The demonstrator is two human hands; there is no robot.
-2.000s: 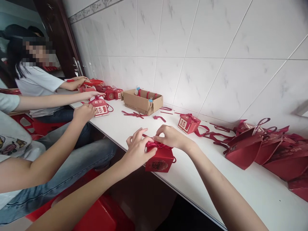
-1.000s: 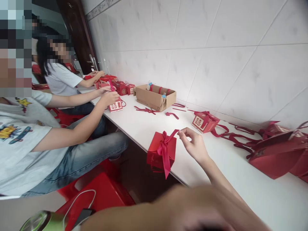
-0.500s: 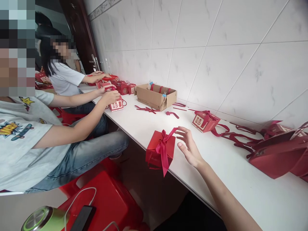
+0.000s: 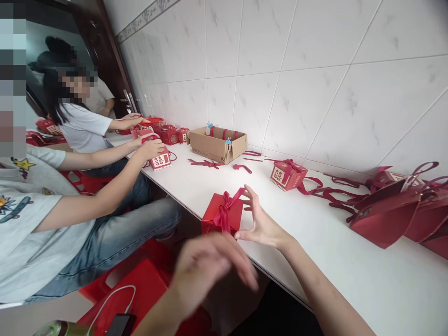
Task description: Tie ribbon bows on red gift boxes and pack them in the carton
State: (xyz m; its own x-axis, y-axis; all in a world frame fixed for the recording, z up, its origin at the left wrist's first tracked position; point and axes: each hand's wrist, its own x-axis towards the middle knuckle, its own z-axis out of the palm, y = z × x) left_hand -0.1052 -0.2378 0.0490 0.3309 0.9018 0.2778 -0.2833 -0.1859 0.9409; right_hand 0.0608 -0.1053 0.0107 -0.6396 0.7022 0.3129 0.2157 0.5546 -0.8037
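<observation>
A red gift box (image 4: 212,210) with a satin ribbon bow (image 4: 224,205) sits at the near edge of the white table. My right hand (image 4: 262,224) is at its right side, fingers spread and curved, fingertips near the ribbon's upper end and thumb by the box's lower right corner. It does not grip the box. In front of the box is my left hand (image 4: 210,266), blurred by motion, its fingers stretched out to the right with nothing seen in them. It hides the box's lower front and the lower ribbon tail.
A cardboard box (image 4: 213,148) with ribbons and clips stands near the wall. Another bowed box (image 4: 289,175) and loose ribbons (image 4: 324,192) lie to its right, beside red bags (image 4: 385,217). Co-workers on the left handle red boxes. A red stool (image 4: 147,280) holds a phone (image 4: 121,323).
My left hand has come into view in front of the red box. My right thumb has dropped towards the box's lower corner. The view has shifted slightly to the right.
</observation>
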